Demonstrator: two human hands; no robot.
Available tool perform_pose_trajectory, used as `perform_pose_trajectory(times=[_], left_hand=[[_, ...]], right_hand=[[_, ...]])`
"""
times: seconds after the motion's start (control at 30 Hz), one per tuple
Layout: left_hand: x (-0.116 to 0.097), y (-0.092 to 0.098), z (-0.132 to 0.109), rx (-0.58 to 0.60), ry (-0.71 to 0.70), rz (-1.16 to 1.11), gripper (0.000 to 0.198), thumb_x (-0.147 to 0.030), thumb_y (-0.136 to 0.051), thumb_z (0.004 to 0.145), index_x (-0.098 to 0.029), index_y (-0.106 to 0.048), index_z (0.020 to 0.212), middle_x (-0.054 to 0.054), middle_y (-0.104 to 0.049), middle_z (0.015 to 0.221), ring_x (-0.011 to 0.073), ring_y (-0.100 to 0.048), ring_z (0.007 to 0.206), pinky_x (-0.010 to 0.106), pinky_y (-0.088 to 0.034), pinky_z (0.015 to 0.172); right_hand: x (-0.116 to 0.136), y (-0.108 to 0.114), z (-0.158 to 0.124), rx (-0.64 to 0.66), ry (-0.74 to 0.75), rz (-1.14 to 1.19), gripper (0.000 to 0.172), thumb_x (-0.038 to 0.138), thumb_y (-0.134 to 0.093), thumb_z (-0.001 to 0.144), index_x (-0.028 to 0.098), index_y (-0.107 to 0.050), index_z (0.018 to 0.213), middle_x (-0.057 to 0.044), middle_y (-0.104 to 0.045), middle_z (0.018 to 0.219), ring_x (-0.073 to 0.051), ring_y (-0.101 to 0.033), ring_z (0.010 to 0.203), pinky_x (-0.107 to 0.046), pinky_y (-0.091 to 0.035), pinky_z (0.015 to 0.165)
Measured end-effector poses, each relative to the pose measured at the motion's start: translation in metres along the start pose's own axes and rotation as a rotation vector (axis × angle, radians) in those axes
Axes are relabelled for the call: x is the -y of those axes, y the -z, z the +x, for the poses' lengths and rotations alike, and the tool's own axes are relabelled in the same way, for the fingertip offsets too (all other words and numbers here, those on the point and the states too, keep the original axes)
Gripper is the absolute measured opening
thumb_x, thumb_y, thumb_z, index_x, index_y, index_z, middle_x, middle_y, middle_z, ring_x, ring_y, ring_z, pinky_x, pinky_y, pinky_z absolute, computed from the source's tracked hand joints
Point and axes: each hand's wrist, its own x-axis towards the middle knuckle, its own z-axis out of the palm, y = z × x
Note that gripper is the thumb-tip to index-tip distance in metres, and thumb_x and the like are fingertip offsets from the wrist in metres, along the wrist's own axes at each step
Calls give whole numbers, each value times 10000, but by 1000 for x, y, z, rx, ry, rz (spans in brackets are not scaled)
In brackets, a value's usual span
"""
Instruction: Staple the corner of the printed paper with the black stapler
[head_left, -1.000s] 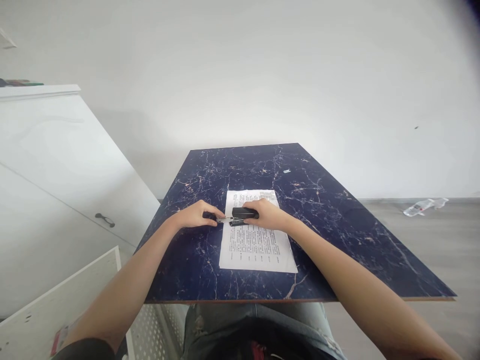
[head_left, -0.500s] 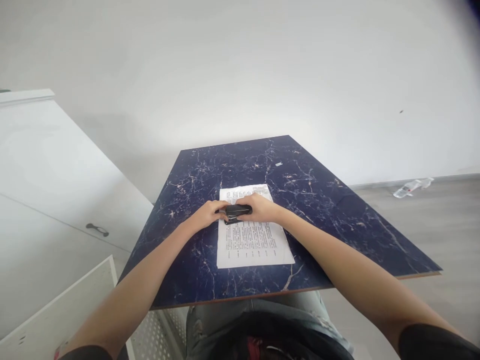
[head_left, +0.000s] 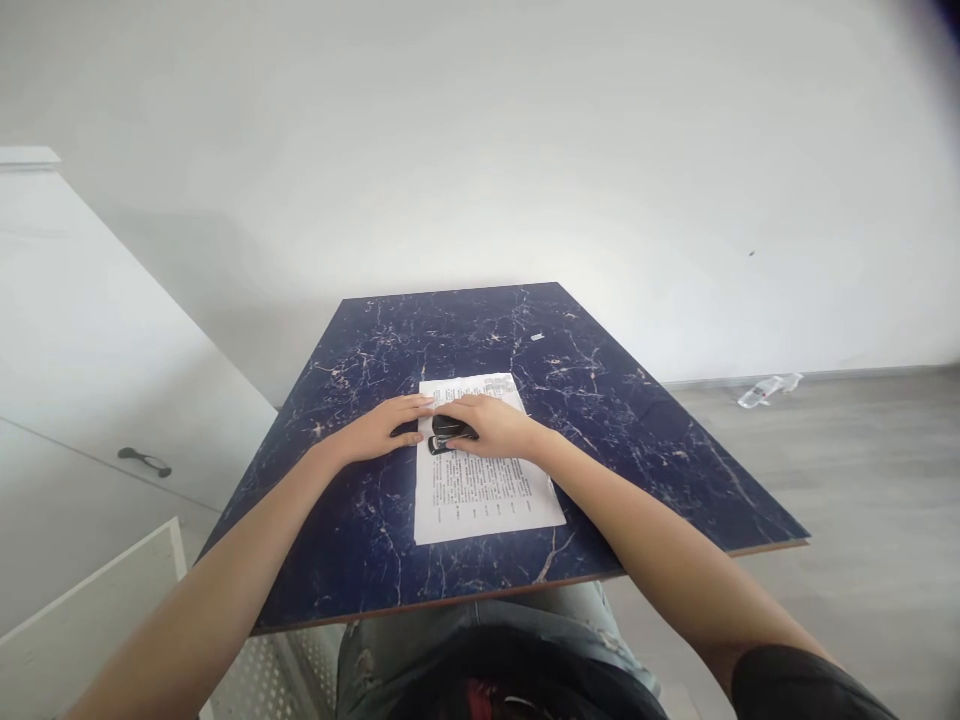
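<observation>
A black stapler (head_left: 448, 428) lies over the printed paper (head_left: 487, 500), its front end pointing left. My right hand (head_left: 491, 425) is wrapped round the stapler from the right, the thumb on its near side. Just left of the stapler, my left hand (head_left: 382, 428) rests open, thumb and fingers apart, with the fingertips at the paper's left edge. The lines of print run across the sheet; whether more sheets lie beneath it I cannot tell.
The paper lies on a dark blue marbled table (head_left: 600, 460). A small white piece (head_left: 537, 337) sits farther back on it. A white cabinet (head_left: 90, 380) stands at the left, and a clear plastic bottle (head_left: 766, 390) lies on the floor by the wall.
My left hand has come off the stapler's front and opened to its left. My right hand has moved farther over the stapler. The whole view has shifted a little.
</observation>
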Motion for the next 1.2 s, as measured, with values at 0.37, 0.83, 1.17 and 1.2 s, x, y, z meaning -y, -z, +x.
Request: perform_pose_trajectory(times=[0.37, 0.83, 1.17, 1.2], left_hand=[[0, 0, -2, 30, 36, -1, 546, -513, -545, 1056, -410, -458, 1585, 26, -403, 1679, 287, -367, 1550, 518, -283, 1280], [1, 0, -4, 43, 64, 36, 530, -531, -518, 1062, -412, -472, 1577, 9, -378, 1693, 287, -356, 1553, 516, -265, 1286], [7, 1, -8, 0, 83, 29, 468, -487, -510, 1072, -400, -543, 1531, 14, -429, 1665, 286, -376, 1542, 547, -295, 1272], [7, 1, -8, -3, 81, 36, 466, -485, -511, 1073, -395, -547, 1529, 18, -433, 1662, 288, -378, 1540, 552, -293, 1272]], right_hand=[[-1, 0, 3, 92, -81, -11, 613, 263, -718, 948, 267, -502, 1521, -98, -741, 1205, -268, -685, 1024, -346, -475, 815], [-1, 7, 1, 88, -151, -98, 408, 236, -682, 955, 245, -593, 1353, -95, -741, 1163, -272, -681, 1000, -337, -459, 753], [-45, 37, -18, -82, -385, -168, 379, 262, -648, 956, 258, -585, 1329, -91, -723, 1257, -281, -685, 1022, -353, -477, 762], [-50, 39, -20, -89, -410, -173, 389, 266, -657, 949, 261, -585, 1331, -87, -725, 1259, -284, -687, 1026, -350, -474, 758]])
